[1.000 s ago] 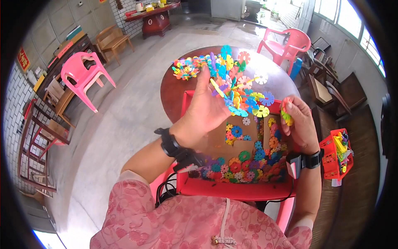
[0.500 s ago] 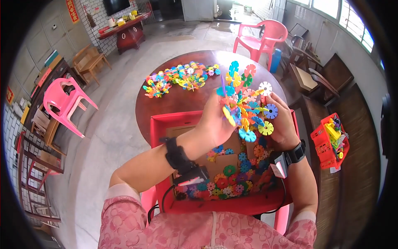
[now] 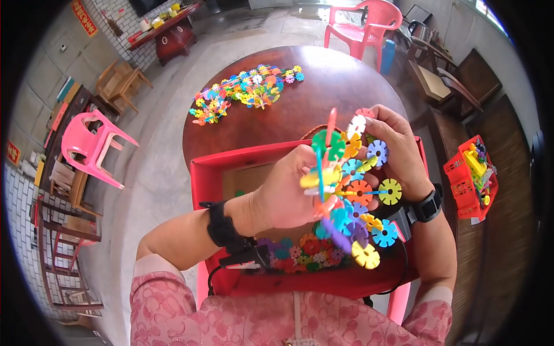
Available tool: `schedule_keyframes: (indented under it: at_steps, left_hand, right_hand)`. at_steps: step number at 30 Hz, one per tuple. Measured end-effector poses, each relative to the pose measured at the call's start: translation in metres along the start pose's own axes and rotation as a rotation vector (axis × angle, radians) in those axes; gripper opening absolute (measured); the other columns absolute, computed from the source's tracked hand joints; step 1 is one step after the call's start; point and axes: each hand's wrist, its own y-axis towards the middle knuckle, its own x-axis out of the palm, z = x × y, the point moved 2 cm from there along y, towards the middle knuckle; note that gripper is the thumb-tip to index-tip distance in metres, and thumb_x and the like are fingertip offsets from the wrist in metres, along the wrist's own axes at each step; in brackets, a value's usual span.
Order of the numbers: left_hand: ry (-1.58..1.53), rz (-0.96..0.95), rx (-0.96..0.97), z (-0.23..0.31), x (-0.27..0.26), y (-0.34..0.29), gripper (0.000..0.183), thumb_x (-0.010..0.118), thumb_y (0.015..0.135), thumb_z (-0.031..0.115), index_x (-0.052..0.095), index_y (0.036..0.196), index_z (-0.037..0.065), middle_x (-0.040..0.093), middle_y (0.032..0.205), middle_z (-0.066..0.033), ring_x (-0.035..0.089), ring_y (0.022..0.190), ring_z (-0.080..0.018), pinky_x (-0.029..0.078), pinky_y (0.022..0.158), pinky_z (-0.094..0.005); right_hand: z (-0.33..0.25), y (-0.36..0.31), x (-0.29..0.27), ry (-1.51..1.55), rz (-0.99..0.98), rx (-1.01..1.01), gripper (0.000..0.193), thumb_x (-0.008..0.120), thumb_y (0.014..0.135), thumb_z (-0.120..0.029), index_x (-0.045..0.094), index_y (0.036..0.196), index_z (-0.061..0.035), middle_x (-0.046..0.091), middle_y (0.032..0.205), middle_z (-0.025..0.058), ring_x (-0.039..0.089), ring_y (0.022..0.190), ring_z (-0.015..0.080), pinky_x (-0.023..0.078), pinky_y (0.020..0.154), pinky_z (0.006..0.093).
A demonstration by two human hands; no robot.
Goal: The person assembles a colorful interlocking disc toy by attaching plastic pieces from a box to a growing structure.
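Between my hands, above a red box [image 3: 202,199], I hold a colourful structure of interlocking notched plastic discs [image 3: 359,191]. My left hand [image 3: 287,190] grips its left side, with the fingertips partly hidden behind yellow and green discs. At the upper right, my right hand [image 3: 398,147] pinches the structure near a white disc [image 3: 356,125] and a pink one, its other fingers behind the pieces. Loose discs in many colours [image 3: 300,255] lie in the bottom of the box, partly covered by my arms and the structure.
A round dark wooden table [image 3: 340,86] bears another assembled disc structure [image 3: 254,86] at its far left. A red basket of toys [image 3: 473,179] sits on the wooden bench to the right. Pink plastic chairs [image 3: 95,141] stand to the left and beyond the table.
The structure has come lower and nearer to me and has been turned, so other discs face up. Both hands still hold it. The whole view has shifted slightly.
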Motion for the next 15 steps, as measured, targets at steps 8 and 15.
schedule_keyframes:
  at_steps: [8,15]
  left_hand:
    - [-0.059,-0.469,0.019,0.006,-0.005,0.0,0.049,0.032,0.101,0.039,0.038,0.139,0.01,0.057,0.125,-0.0148,0.061,0.108,-0.0305,0.056,0.079,-0.0422]
    - [0.349,-0.273,-0.011,0.019,-0.01,0.004,0.049,0.045,0.088,0.024,0.043,0.133,0.005,0.056,0.124,-0.0164,0.061,0.109,-0.0311,0.056,0.075,-0.0353]
  right_hand:
    - [-0.004,-0.004,0.008,-0.015,-0.03,0.005,0.013,0.054,0.096,-0.015,0.056,0.09,-0.0028,0.056,0.077,-0.0001,0.067,0.064,0.0116,0.047,0.041,0.0198]
    - [-0.027,-0.016,0.004,-0.37,0.111,-0.175,0.018,0.054,0.096,-0.016,0.06,0.089,-0.0012,0.051,0.066,-0.0047,0.046,0.05,0.0027,0.036,0.044,0.018]
